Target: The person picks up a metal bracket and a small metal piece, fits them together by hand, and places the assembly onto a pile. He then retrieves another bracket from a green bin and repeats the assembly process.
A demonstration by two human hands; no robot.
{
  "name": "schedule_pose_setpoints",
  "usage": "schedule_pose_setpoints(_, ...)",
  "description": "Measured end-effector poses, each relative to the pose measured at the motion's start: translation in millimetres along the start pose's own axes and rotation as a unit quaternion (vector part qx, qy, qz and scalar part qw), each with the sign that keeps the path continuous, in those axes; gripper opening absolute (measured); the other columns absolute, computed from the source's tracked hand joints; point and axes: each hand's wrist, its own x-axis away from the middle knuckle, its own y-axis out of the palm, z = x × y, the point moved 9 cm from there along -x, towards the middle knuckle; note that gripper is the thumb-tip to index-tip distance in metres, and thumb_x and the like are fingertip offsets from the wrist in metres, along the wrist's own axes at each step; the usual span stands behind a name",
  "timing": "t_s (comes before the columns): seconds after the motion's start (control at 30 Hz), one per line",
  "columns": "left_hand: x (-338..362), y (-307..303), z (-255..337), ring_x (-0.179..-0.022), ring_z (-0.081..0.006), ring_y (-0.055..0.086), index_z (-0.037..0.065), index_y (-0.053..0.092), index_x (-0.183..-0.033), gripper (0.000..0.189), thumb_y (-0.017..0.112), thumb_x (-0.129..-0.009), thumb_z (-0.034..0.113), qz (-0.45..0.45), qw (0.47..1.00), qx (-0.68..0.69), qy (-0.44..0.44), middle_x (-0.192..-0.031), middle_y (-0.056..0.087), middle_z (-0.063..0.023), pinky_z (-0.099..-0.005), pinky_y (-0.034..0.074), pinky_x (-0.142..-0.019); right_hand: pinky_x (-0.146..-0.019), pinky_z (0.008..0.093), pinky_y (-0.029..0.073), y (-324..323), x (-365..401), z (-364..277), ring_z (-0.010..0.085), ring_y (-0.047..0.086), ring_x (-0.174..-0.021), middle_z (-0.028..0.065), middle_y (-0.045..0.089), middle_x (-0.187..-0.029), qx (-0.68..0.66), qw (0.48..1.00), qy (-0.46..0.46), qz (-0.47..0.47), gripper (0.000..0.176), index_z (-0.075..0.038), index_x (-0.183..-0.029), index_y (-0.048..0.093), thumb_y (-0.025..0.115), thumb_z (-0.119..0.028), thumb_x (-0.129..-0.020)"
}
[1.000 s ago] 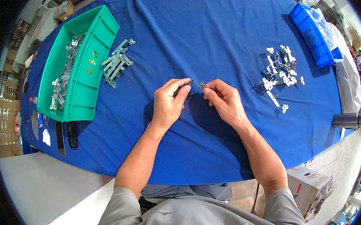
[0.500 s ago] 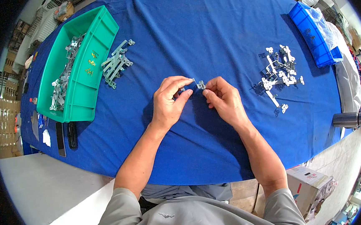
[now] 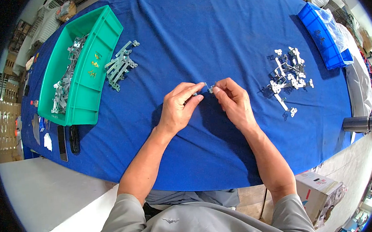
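Above the middle of the blue cloth, a small metal bracket (image 3: 211,89) shows between my two hands. My right hand (image 3: 234,99) pinches its right end between thumb and forefinger. My left hand (image 3: 178,107) is closed with thumb and fingertips around the bracket's left side, much of which its fingers hide. A loose pile of metal brackets (image 3: 295,80) lies on the cloth to the right of my hands. Another pile of metal strips (image 3: 120,66) lies to the left, beside the green bin.
The green bin (image 3: 79,95) with metal parts stands at the left. A blue bin (image 3: 322,42) with clear plastic is at the far right. A metal cup (image 3: 360,123) stands at the right edge. A phone (image 3: 63,144) and a black object (image 3: 74,139) lie at the left front.
My left hand has shifted slightly right, and the bracket has moved right with it. My right hand has moved a little, and its fingers now cover more of the bracket's end.
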Motion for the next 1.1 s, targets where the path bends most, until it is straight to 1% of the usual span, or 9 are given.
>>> schedule_pose_setpoints(0.07, 0, -1, 6, -0.092, -0.019, 0.072, 0.005, 0.076, -0.12, 0.032, 0.076, -0.088, 0.002, -0.004, 0.999, -0.021, 0.027, -0.108, 0.075, -0.0126, -0.0298, 0.057, -0.078, -0.057, 0.0235, 0.045, -5, -1, 0, 0.007, 0.055, -0.068, 0.0005, 0.062, -0.082, -0.078, 0.996, -0.003, 0.035, 0.013, -0.002, -0.102, 0.065, 0.064, -0.015, -0.104)
schedule_pose_setpoints(0.17, 2, -2, 0, -0.084, -0.0155, 0.071, 0.003, 0.074, -0.123, 0.03, 0.074, -0.092, 0.005, 0.013, 1.0, -0.016, 0.012, -0.106, 0.074, -0.0111, -0.0278, 0.058, -0.071, -0.059, 0.0241, 0.045, -8, -1, 0, 0.0067, 0.053, -0.066, -0.0003, 0.062, -0.084, -0.183, 0.982, 0.022, 0.051, 0.016, -0.001, -0.101, 0.065, 0.063, -0.016, -0.105)
schedule_pose_setpoints(0.2, 3, -3, -9, -0.082, -0.0139, 0.07, 0.002, 0.073, -0.123, 0.03, 0.073, -0.094, 0.006, 0.019, 0.998, 0.02, -0.05, -0.105, 0.074, -0.0104, -0.0266, 0.058, -0.068, -0.059, 0.0246, 0.045, -8, -1, 0, 0.0067, 0.052, -0.065, -0.0005, 0.062, -0.085, -0.215, 0.975, 0.036, 0.051, 0.017, -0.001, -0.101, 0.065, 0.063, -0.017, -0.105)
schedule_pose_setpoints(0.27, 8, -5, -27, -0.077, -0.0108, 0.068, -0.001, 0.072, -0.125, 0.029, 0.071, -0.097, 0.008, 0.031, 0.98, 0.092, -0.173, -0.104, 0.074, -0.0091, -0.0243, 0.057, -0.062, -0.06, 0.0256, 0.046, 0, 1, 0, 0.0071, 0.055, -0.067, 0.0007, 0.065, -0.083, -0.16, 0.986, 0.047, 0.007, 0.02, 0.0, -0.103, 0.067, 0.061, -0.019, -0.106)
schedule_pose_setpoints(0.3, 5, -5, -23, -0.071, -0.007, 0.064, -0.002, 0.07, -0.126, 0.029, 0.068, -0.101, 0.012, 0.032, 0.987, 0.085, -0.134, -0.102, 0.073, -0.0076, -0.0216, 0.055, -0.055, -0.059, 0.0256, 0.046, 3, 3, -4, 0.0072, 0.056, -0.068, 0.001, 0.066, -0.083, -0.129, 0.991, 0.04, -0.007, 0.02, 0.0, -0.104, 0.067, 0.061, -0.019, -0.106)
schedule_pose_setpoints(0.5, 6, -3, -23, -0.071, -0.0072, 0.064, -0.003, 0.069, -0.127, 0.031, 0.066, -0.103, 0.015, 0.008, 0.987, 0.086, -0.137, -0.101, 0.074, -0.0087, -0.0222, 0.055, -0.056, -0.061, 0.0271, 0.048, 9, 4, -8, 0.0085, 0.061, -0.07, 0.0034, 0.069, -0.08, -0.046, 0.998, 0.026, -0.028, 0.022, 0.001, -0.108, 0.07, 0.063, -0.02, -0.105)
schedule_pose_setpoints(0.57, 8, -3, -30, -0.071, -0.0073, 0.064, -0.003, 0.069, -0.127, 0.031, 0.066, -0.103, 0.016, 0.022, 0.978, 0.121, -0.168, -0.103, 0.074, -0.0096, -0.0221, 0.056, -0.056, -0.062, 0.0277, 0.049, 8, 4, -9, 0.0089, 0.061, -0.07, 0.0037, 0.069, -0.079, -0.034, 0.999, 0.025, -0.032, 0.023, 0.001, -0.107, 0.07, 0.063, -0.021, -0.105)
schedule_pose_setpoints(0.7, 10, -3, -39, -0.072, -0.0075, 0.065, -0.002, 0.069, -0.128, 0.031, 0.065, -0.104, 0.016, 0.024, 0.97, 0.146, -0.192, -0.105, 0.075, -0.0111, -0.0221, 0.057, -0.056, -0.062, 0.0282, 0.049, 8, 4, -8, 0.0097, 0.062, -0.07, 0.004, 0.069, -0.079, -0.044, 0.998, 0.022, -0.031, 0.024, 0.001, -0.106, 0.07, 0.063, -0.022, -0.105)
schedule_pose_setpoints(1.1, 6, -2, -28, -0.072, -0.0072, 0.064, -0.001, 0.071, -0.126, 0.029, 0.067, -0.102, 0.014, 0.01, 0.983, 0.104, -0.15, -0.103, 0.074, -0.0088, -0.0217, 0.055, -0.054, -0.06, 0.0286, 0.048, 7, 3, -10, 0.0094, 0.061, -0.068, 0.0047, 0.068, -0.077, -0.028, 0.999, 0.019, -0.024, 0.022, 0.001, -0.103, 0.07, 0.064, -0.021, -0.103)
